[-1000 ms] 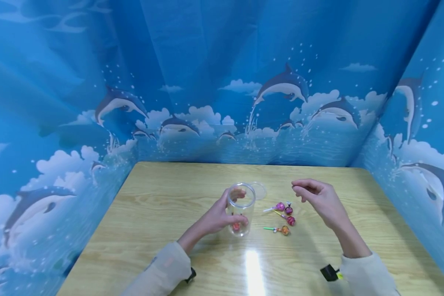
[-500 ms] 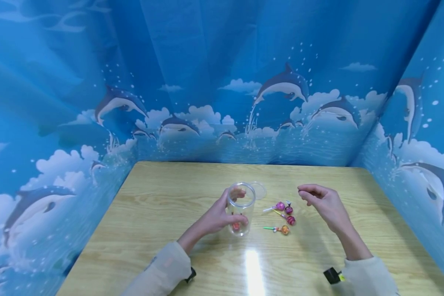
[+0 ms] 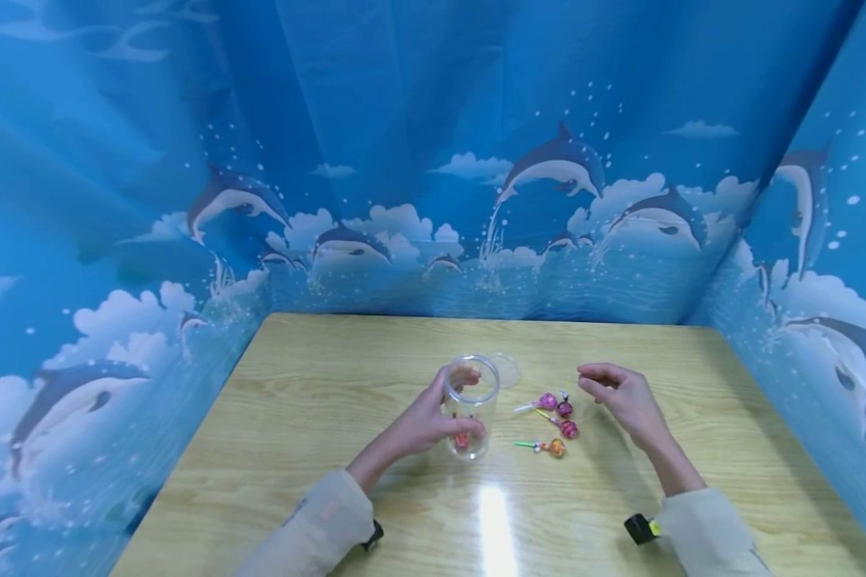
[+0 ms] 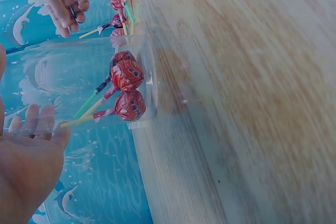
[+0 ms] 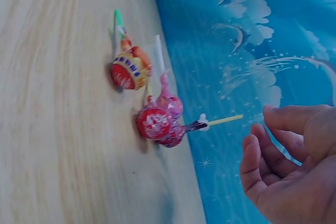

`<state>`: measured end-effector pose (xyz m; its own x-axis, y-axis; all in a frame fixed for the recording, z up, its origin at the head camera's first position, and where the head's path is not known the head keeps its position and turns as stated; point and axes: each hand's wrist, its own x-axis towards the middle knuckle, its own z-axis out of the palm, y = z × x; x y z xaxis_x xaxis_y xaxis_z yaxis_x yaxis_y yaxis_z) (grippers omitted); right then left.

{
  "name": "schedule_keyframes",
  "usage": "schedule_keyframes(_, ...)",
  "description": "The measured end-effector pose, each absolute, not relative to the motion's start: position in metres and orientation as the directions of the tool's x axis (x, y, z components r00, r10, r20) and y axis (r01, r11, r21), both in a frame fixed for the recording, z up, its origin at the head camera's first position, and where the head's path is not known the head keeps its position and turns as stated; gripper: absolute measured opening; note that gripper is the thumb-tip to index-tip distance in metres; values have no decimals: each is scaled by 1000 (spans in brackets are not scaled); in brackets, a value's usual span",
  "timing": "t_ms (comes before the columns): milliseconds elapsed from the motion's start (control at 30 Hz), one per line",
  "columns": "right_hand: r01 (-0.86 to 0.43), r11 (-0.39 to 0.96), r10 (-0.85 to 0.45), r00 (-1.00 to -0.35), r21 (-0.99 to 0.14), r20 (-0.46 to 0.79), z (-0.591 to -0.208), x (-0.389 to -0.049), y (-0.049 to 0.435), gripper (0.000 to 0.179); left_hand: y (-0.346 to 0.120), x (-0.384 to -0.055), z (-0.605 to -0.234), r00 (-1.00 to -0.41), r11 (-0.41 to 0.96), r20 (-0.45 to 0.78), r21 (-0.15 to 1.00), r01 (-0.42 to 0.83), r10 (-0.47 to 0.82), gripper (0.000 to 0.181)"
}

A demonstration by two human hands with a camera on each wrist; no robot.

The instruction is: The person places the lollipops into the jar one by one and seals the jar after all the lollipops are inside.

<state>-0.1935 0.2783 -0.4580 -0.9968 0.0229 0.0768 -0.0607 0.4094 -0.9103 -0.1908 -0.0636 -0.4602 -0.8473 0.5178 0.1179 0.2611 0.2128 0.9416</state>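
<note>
My left hand (image 3: 430,417) grips a clear, open-topped plastic jar (image 3: 474,403) standing upright on the table. Red-wrapped lollipops (image 4: 127,74) with green and yellow sticks lie at its bottom, heads down. To the right of the jar are loose lollipops: an orange one (image 3: 556,448) with a green stick, a pink one (image 3: 547,401) with a white stick, a red one (image 3: 568,429) and a dark one (image 3: 564,409) beside them. My right hand (image 3: 624,401) hovers to the right of these, fingers loosely bent. In the right wrist view, nothing shows between its thumb and fingers.
A clear round lid (image 3: 507,372) lies flat behind the jar. The wooden table (image 3: 317,377) ends at a blue dolphin-print curtain (image 3: 404,160) at the back and sides. A black wrist device (image 3: 641,529) sits by my right sleeve.
My right hand has shifted slightly right and toward me, lower over the table. The left hand, the jar and the loose lollipops stay where they were.
</note>
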Motion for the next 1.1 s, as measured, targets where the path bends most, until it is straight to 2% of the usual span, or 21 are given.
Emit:
schedule_keyframes(433,-42,409,-9,-999,-911,42,-473,-206,271,42,-63,-191,-459,-848,227,112,938,263,518,85)
schedule_keyframes(800,-26,510,-5,-1000,-860,27,-480,-210,267,29,-63,-190,-458,-844,220,113,939,263,525,84)
schedule_keyframes(1100,7,515,29,-1000,-857,9,-483,-208,277,31,-63,-190,-458,-847,223,111,940,260,520,84)
